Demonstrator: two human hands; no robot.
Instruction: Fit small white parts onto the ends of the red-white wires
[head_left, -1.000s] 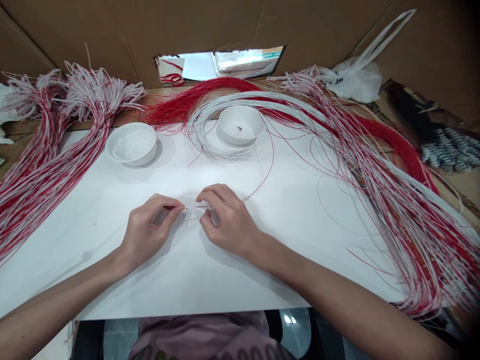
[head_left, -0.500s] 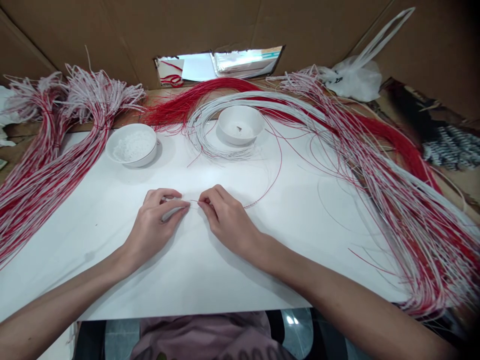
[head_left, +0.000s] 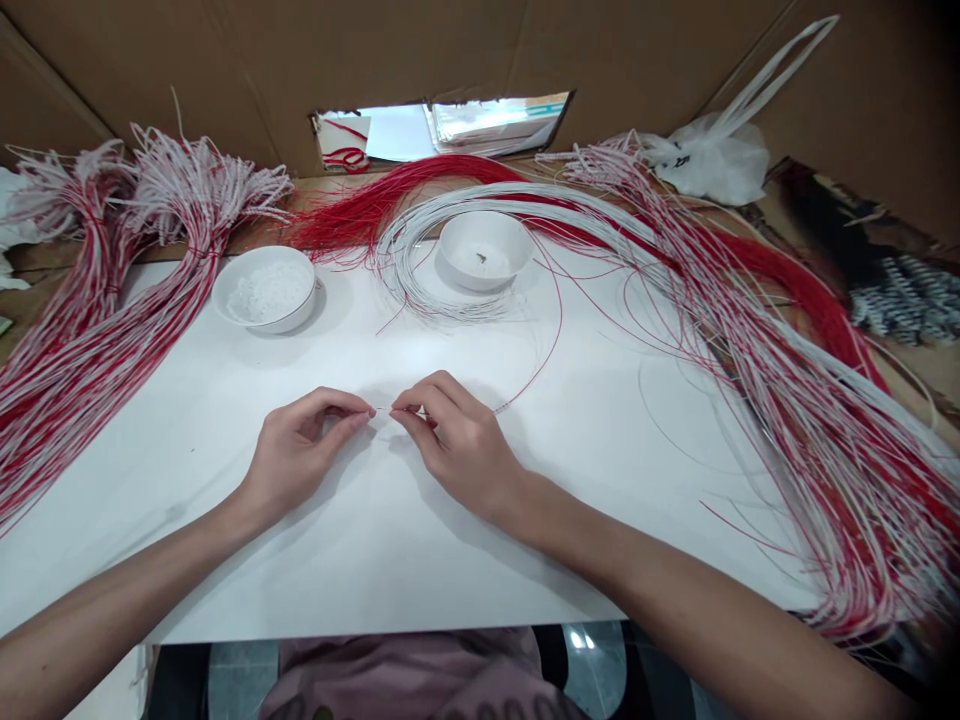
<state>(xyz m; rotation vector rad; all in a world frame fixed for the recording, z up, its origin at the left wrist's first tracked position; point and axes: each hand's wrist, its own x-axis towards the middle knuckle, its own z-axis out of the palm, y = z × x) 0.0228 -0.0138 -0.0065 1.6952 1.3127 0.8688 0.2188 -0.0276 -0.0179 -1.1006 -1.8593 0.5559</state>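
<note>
Over the white tabletop, my left hand and my right hand face each other with fingertips a small gap apart. A thin red wire runs from the far side of the table in a curve to my right hand, whose thumb and index finger pinch it. Small pale beads appear to sit on it just right of that hand. Its end spans the gap into the closed thumb and index finger of my left hand. Whether a bead is also between those left fingertips is too small to tell.
A white bowl of small white pieces stands at the left, another white bowl behind my hands. Red-and-white wire bundles lie left, more bundles right. A cardboard wall closes the back; a plastic bag rests against it.
My left fingers have closed into a pinch at the wire's end, and that hand has dropped slightly nearer me. My right fingertips have shifted a little left along the wire.
</note>
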